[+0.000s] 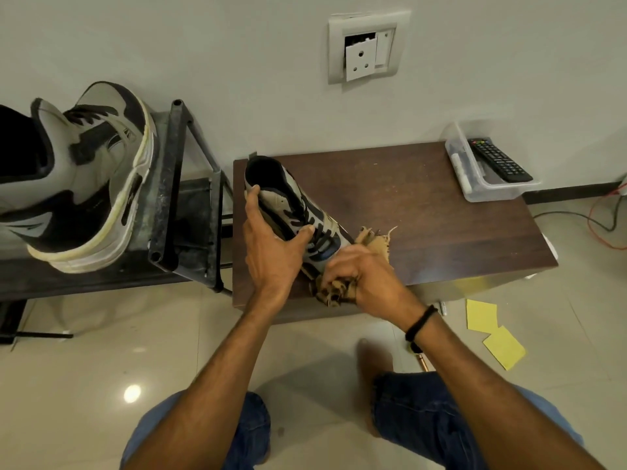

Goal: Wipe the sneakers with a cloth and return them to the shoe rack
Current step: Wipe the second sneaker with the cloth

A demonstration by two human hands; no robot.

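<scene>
The left grip (271, 245) is clamped on the grey, cream and black laced sneaker (288, 201), thumb at the heel collar and fingers curled over the tongue and laces; I judge this hold is there to pin the shoe so it does not slide under rubbing. Just right of it, the right grip (366, 276) is closed round a bunched, frayed tan cloth (334, 290), pressed against the sneaker's toe end, which it hides; bunching gives a firm pad, and the loose edge sticks out beyond the knuckles. A black band (420, 322) sits on that wrist.

Under both grips lies the dark brown wooden desk (424, 205); the sneaker rests on it, toe towards the person, probably because that brings the front within easy reach of the cloth.

Well left of the left grip, the matching second sneaker (91, 178) stands on the black metal shoe rack (169, 198), so one appears already returned, or yet to be wiped; I cannot tell which.

Far right of the right grip, at the desk's back corner, a clear plastic box (454, 144) holds a black remote control (497, 161); yellow paper pieces (481, 315) lie on the floor.

No brand or writing is legible on either sneaker; the remote's markings are too small to read.
</scene>
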